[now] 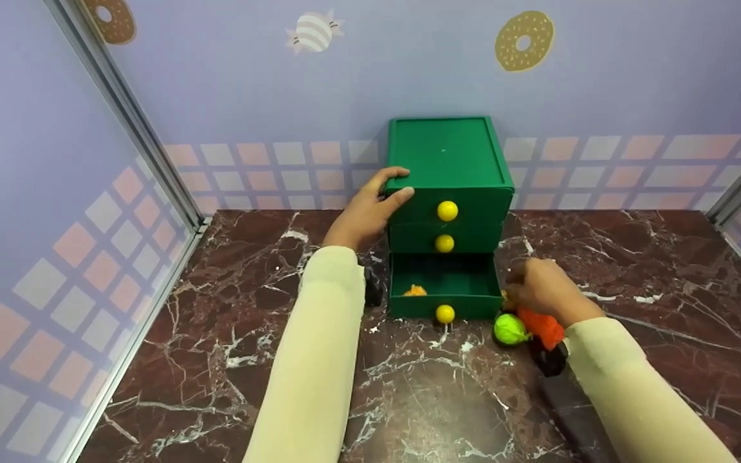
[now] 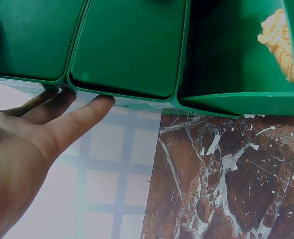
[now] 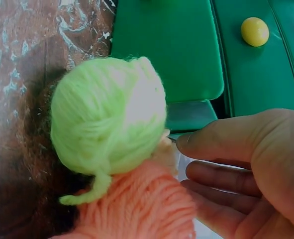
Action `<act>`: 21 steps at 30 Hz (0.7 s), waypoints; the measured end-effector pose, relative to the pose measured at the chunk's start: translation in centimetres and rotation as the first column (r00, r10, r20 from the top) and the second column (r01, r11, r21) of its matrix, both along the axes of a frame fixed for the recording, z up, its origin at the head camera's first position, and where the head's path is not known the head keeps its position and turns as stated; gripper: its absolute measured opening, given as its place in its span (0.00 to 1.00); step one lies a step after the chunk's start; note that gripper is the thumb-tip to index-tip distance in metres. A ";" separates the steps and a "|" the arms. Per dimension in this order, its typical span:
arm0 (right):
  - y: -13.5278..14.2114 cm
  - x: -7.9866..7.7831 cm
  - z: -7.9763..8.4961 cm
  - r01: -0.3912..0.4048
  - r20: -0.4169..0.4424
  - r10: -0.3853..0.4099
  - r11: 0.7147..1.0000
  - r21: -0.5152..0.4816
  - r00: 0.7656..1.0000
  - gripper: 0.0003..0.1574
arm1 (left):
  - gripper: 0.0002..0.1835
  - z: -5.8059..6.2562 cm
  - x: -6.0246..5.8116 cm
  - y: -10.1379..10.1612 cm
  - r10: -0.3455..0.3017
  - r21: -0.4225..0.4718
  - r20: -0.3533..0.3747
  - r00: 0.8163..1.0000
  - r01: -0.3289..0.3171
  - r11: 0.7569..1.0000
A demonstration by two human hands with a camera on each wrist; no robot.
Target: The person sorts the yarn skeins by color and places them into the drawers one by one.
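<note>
A green drawer cabinet [image 1: 448, 151] with yellow knobs stands at the back, its bottom drawer [image 1: 446, 307] pulled out. An orange-yellow yarn ball [image 1: 415, 291] lies in that drawer. My left hand [image 1: 365, 209] holds the cabinet's front left corner, thumb on the front and other fingers along the side [image 2: 32, 132]. Low by the drawer's right side is my right hand [image 1: 547, 289], thumb and fingers apart beside a peach yarn ball [image 3: 167, 154], mostly hidden. Closer to me lie a lime-green yarn ball [image 1: 511, 329] and a red-orange yarn ball [image 1: 543, 328].
The dark red marbled tabletop [image 1: 435, 405] runs back to a lilac wall [image 1: 229, 77] with printed sweets and squares. Side panels with metal edge strips [image 1: 132, 109] bound the table. The upper two drawers [image 1: 409, 238] are closed.
</note>
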State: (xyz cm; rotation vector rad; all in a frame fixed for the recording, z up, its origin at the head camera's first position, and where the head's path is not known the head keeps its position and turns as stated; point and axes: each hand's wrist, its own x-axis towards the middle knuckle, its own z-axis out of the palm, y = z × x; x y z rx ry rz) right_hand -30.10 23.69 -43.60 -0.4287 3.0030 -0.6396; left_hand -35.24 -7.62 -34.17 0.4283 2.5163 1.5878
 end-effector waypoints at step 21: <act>-1.7 0.4 3.3 0.004 -0.009 -0.005 0.997 -0.072 1.000 0.12 | 0.25 -1.4 -1.3 -0.2 0.007 -0.017 -0.024 1.000 -0.007 1.000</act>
